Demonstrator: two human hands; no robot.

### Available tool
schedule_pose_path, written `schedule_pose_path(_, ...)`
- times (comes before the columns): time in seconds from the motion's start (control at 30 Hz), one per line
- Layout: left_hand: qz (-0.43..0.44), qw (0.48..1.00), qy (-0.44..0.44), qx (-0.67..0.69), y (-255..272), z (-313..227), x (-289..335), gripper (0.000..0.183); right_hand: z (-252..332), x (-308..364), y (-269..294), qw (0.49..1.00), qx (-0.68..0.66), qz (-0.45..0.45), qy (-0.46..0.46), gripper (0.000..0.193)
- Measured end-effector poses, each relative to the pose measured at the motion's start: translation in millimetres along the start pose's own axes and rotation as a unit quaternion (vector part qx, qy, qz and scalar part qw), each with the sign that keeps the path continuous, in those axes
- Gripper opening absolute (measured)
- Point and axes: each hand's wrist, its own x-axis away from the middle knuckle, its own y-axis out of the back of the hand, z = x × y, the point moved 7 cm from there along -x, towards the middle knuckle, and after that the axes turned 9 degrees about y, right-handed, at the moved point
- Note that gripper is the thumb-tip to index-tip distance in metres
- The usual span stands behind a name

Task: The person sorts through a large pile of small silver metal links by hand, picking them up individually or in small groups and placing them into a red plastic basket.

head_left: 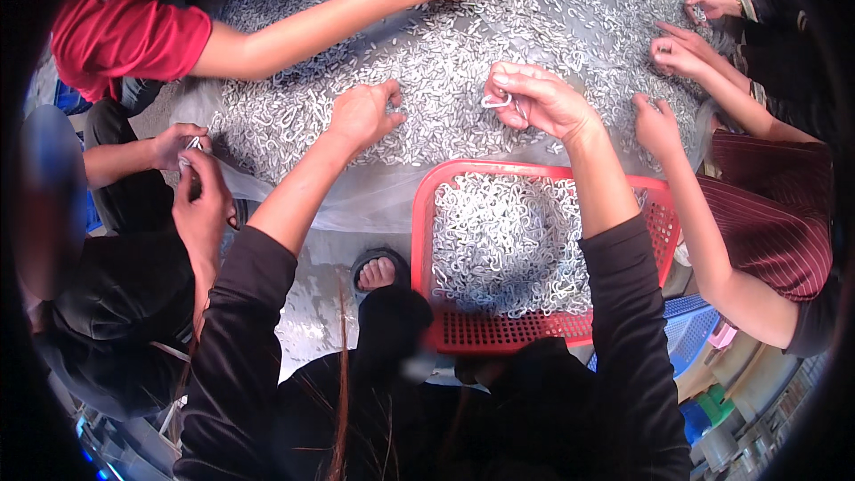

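Observation:
A wide pile of small pale grey and white hooks (312, 120) spreads over a sheet-covered surface in front of me. At its near edge, my left hand (361, 114) hangs just over the pieces, thumb and forefinger apart, nothing seen between them; its other fingers are partly hidden. To its right, my right hand (543, 100) is closed, palm turned up, with a white S-shaped hook (496, 102) at its fingertips. Under my right forearm sits a red plastic basket (421, 254), filled with similar curved hooks (508, 240).
Other people work around the pile: a red-sleeved arm (303, 36) reaches across the far left, hands (200, 178) hold a hook at the left, and several hands are along the right. Clear plastic sheeting (356, 200) drapes over the near edge. A blue basket (686, 334) stands lower right.

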Motion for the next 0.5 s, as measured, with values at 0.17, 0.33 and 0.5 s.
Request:
schedule_pose_path(0.17, -0.047, 0.998, -0.041, 0.005, 3.1, -1.6, 3.6, 0.018, 2.0, 10.8, -10.1, 0.993, 0.100, 0.008, -0.060, 0.021)
schedule_pose_path(0.33, -0.077, 0.995, -0.066, -0.013, -0.5, 0.9, 1.4, 0.016, -2.7, 38.2, -30.7, 0.953, 0.258, 0.024, -0.155, 0.021)
schedule_pose_path(0.5, 0.016, 0.994, -0.028, 0.106, 36.4, -27.3, 19.2, 0.018, -33.7, 97.4, -76.1, 0.760, 0.599, 0.174, -0.184, 0.024)
